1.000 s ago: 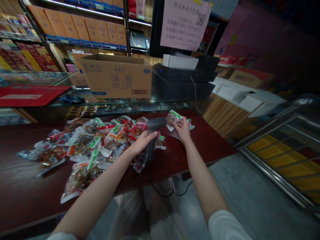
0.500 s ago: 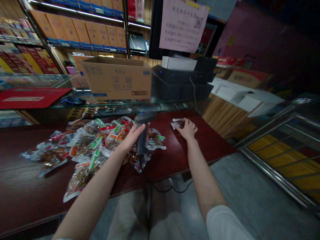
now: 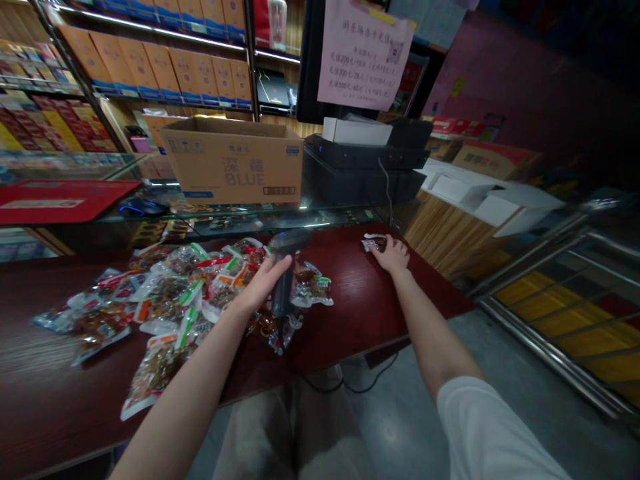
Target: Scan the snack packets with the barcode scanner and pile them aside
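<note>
My left hand (image 3: pixel 265 283) is closed around the handle of a dark barcode scanner (image 3: pixel 286 267), held upright above a heap of clear snack packets (image 3: pixel 190 293) with red, green and orange edges. The heap lies on a dark red wooden table (image 3: pixel 360 313). My right hand (image 3: pixel 393 255) reaches to the table's far right, its fingers resting flat on a single snack packet (image 3: pixel 374 243) that lies apart from the heap.
A glass counter (image 3: pixel 210 212) behind the table carries a cardboard box (image 3: pixel 235 160), a computer mouse (image 3: pixel 140 208), a red mat (image 3: pixel 55 200) and a black till machine (image 3: pixel 365 160). Shelves of boxed goods stand at the back left. A metal-framed cabinet (image 3: pixel 565 320) is at right.
My right hand lowered the packet it held up near the scanner and slid it to the table's far right. The scanner moved slightly left and back over the heap.
</note>
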The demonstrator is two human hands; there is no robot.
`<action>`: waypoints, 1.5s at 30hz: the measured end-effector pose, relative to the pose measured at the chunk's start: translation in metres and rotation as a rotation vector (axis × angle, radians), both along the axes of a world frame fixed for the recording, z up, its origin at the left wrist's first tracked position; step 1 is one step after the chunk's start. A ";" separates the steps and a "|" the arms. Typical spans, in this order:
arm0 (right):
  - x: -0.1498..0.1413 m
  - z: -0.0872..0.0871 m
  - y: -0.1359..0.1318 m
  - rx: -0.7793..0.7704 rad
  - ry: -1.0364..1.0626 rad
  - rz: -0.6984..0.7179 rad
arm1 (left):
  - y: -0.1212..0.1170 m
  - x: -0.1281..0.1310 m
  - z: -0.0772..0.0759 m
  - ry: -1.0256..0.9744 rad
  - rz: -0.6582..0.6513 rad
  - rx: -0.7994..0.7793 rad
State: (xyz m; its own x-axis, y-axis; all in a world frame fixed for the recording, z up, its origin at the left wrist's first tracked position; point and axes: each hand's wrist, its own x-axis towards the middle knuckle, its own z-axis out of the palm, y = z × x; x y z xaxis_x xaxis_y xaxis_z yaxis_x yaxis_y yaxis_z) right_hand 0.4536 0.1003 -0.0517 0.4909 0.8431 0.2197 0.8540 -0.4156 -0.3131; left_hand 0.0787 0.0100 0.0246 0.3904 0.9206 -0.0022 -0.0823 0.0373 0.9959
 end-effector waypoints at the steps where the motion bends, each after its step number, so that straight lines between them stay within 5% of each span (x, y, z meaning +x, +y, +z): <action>1: 0.004 0.002 0.001 -0.011 0.009 0.000 | 0.000 0.001 0.001 -0.010 -0.008 0.000; 4: 0.000 0.012 -0.004 0.032 -0.007 0.028 | -0.002 0.001 0.002 -0.036 -0.025 0.013; 7: -0.033 0.022 -0.022 0.272 -0.070 0.153 | -0.004 0.000 0.005 -0.046 -0.052 0.039; 10: -0.086 0.023 -0.051 0.234 0.098 0.622 | -0.005 -0.004 0.006 -0.035 -0.083 0.063; 12: -0.121 0.017 -0.069 0.092 0.209 0.768 | -0.004 -0.008 0.007 -0.024 -0.095 0.061; 16: -0.163 0.009 -0.085 -0.092 0.168 0.722 | -0.002 -0.013 0.008 0.003 -0.088 0.042; 22: -0.161 0.011 -0.068 -0.201 0.232 0.621 | 0.001 -0.014 0.006 -0.021 -0.069 0.019; 28: -0.168 0.006 -0.054 0.002 0.737 0.628 | 0.001 -0.011 0.005 -0.020 -0.085 0.021; 36: -0.172 0.004 -0.052 -0.022 0.471 0.626 | 0.002 -0.011 0.000 0.022 -0.087 0.012; 40: -0.163 0.005 -0.054 0.168 0.867 0.669 | 0.002 -0.010 -0.002 0.026 -0.084 -0.006; 45: -0.148 0.013 -0.051 0.420 1.186 0.563 | -0.003 -0.005 0.001 0.040 -0.093 -0.002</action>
